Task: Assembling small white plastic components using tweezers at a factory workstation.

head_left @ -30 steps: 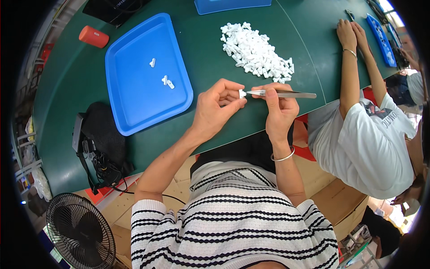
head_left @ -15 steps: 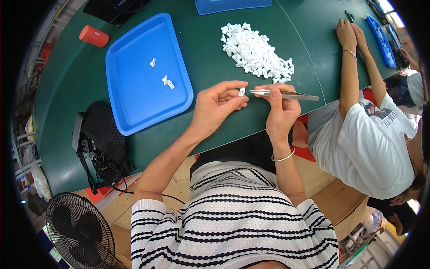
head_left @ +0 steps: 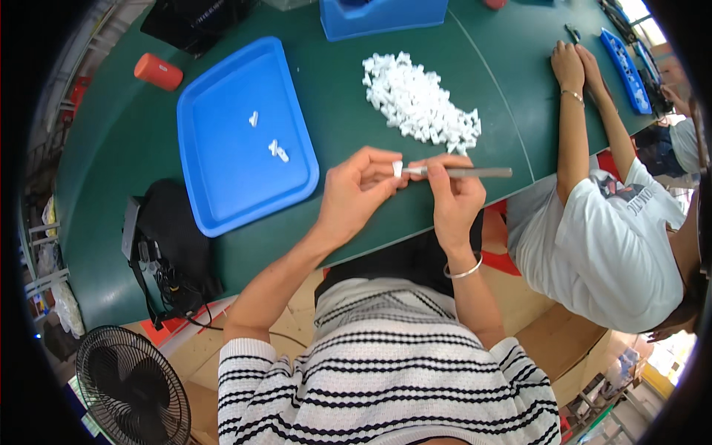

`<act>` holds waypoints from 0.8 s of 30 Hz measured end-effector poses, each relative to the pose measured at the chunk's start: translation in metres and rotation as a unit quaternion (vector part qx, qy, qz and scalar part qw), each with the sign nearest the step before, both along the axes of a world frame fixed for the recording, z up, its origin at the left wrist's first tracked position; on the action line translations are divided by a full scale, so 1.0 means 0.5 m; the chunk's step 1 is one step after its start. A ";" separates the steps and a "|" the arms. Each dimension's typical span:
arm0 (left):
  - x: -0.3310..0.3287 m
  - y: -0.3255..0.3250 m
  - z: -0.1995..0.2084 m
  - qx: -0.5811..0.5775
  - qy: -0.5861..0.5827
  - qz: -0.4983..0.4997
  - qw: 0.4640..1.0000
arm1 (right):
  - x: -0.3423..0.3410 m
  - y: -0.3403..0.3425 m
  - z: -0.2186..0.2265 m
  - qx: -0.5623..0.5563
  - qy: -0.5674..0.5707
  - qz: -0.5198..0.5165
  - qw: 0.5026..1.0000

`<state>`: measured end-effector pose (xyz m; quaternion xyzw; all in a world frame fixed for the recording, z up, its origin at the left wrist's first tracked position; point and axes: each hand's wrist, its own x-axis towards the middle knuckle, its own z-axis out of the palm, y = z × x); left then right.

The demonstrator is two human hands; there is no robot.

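Between the fingertips of my left hand point(head_left: 354, 191) is a small white plastic part point(head_left: 397, 169). My right hand point(head_left: 454, 194) grips a pair of metal tweezers point(head_left: 475, 173), held almost level with the tips pointing left. Those tips reach the white part or lie just beside it; contact is too small to tell. Beyond my hands lies a heap of similar white parts point(head_left: 419, 100). To the left, a blue tray point(head_left: 230, 211) holds a few of the same parts point(head_left: 279, 150).
A red-orange cylinder point(head_left: 159, 72) stands by the tray's far left corner. A black mesh bag point(head_left: 174, 222) with cables lies at the near left edge. A blue bin point(head_left: 382, 21) is at the back. On the right, another person's hands point(head_left: 572, 70) rest on the green table point(head_left: 504, 96).
The tweezers have moved left, closing the gap to the white part. The part is turned in my left fingers. The whole view has shifted slightly, with the table lower in the picture.
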<state>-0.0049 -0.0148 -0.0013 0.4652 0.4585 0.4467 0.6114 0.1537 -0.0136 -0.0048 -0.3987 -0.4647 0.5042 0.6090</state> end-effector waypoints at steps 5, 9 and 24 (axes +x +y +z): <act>0.003 -0.005 0.001 -0.011 -0.008 0.002 1.000 | 0.001 -0.003 -0.005 0.025 0.019 -0.010 0.999; -0.001 0.001 0.004 0.000 -0.015 -0.005 1.000 | -0.004 0.002 0.005 0.043 0.003 -0.010 0.999; -0.012 0.008 0.007 -0.036 -0.075 -0.035 0.996 | -0.002 0.007 0.001 0.045 0.033 -0.023 0.998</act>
